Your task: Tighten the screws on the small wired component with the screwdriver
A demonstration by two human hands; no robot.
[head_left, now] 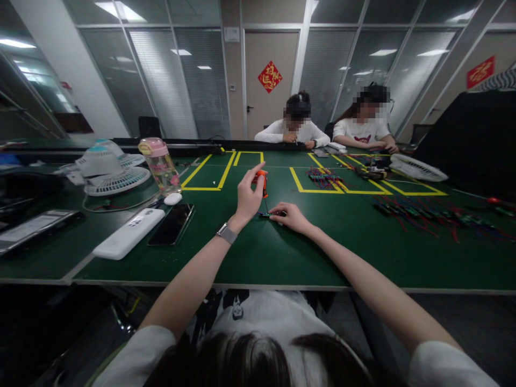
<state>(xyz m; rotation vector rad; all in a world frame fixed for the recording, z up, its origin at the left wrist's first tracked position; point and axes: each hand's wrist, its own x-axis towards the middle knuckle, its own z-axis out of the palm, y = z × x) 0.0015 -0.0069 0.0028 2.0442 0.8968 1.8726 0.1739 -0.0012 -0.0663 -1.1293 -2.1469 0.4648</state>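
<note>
The left hand (249, 196), raised with fingers partly extended, is holding an upright orange-and-black-handled metal screwdriver (265, 188), while the low right hand (292, 217) is pinching a small green circuit board (264, 215) at the screwdriver's tip. Both things are standing between the near and far edges of the yellow-taped green bench (306, 263), where two people in white tops (290, 129) are sitting along the far edge.
</note>
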